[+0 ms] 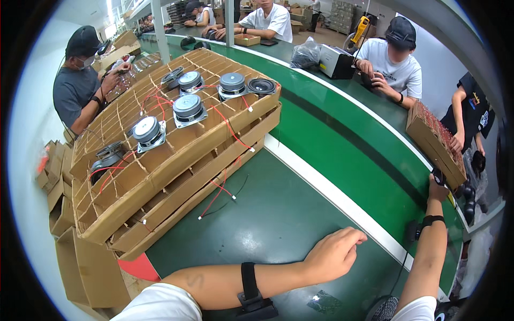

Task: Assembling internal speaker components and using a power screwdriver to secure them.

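My left hand (334, 254) hovers over the dark green worktop (241, 230), its fingers curled into a loose fist with nothing visible in them. Far out to the right, my right hand (438, 190) reaches across the green belt (342, 144) and grips a small black rounded object (438, 175); its exact kind is hard to make out. Left of my hands stand stacked cardboard divider trays (160, 176). Several loudspeakers lie on the top one, among them a silver-backed speaker (149, 131) and one with its cone facing up (262, 86). Red wires with white plugs hang over the tray edge.
A white rail (332, 198) divides the worktop from the belt. Across the belt, a person (396, 64) handles a dark part, and another person's hand (458, 142) touches a carton of red-wired parts (436, 142). Empty cartons (91, 267) stand at lower left.
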Motion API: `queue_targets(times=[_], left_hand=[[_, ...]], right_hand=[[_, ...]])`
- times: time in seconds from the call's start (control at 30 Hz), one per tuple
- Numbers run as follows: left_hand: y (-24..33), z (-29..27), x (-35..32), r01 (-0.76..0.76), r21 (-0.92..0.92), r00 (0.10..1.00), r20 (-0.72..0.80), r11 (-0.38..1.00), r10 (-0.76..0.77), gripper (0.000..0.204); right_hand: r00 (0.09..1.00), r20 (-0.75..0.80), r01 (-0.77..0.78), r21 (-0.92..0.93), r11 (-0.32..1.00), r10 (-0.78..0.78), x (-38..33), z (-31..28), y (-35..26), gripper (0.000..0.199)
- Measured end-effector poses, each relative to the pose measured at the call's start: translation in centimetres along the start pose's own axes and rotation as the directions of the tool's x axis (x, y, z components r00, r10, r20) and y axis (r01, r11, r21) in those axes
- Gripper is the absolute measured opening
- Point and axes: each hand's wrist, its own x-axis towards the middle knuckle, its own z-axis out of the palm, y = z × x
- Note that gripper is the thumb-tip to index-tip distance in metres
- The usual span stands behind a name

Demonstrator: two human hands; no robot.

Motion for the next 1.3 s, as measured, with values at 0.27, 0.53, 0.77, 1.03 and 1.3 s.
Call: queue_targets(times=[0.27,0.53,0.77,1.03,1.3], left_hand=[[0.0,0.1,0.3,0.003,0.026,1.000,0.014,1.000,-0.004,0.024],[-2.1,0.4,0.6,-0.148,0.012,0.981,-0.126,0.989,0.149,0.027],[3.6,-2.6,-0.1,-0.279,0.141,0.941,-0.155,0.950,0.300,0.032],[9.0,-5.4,-4.7,-0.534,0.433,0.822,0.466,0.726,0.326,0.038],[9.4,-4.8,-5.2,-0.535,0.453,0.732,0.670,0.713,0.124,0.042]], right_hand=[[0.985,0.109,-0.161,0.262,0.951,0.137,-2.8,-2.6,1.5,0.113],[0.877,0.423,-0.114,0.644,0.756,-0.228,-20.3,-18.5,-1.3,0.097],[0.552,0.685,-0.402,0.718,0.568,-0.476,-33.1,-30.3,2.3,0.086],[0.253,0.762,-0.514,0.628,0.585,-0.596,-38.4,-36.1,9.4,0.092],[0.194,0.747,-0.438,0.645,0.626,-0.635,-39.1,-37.3,9.9,0.116]])
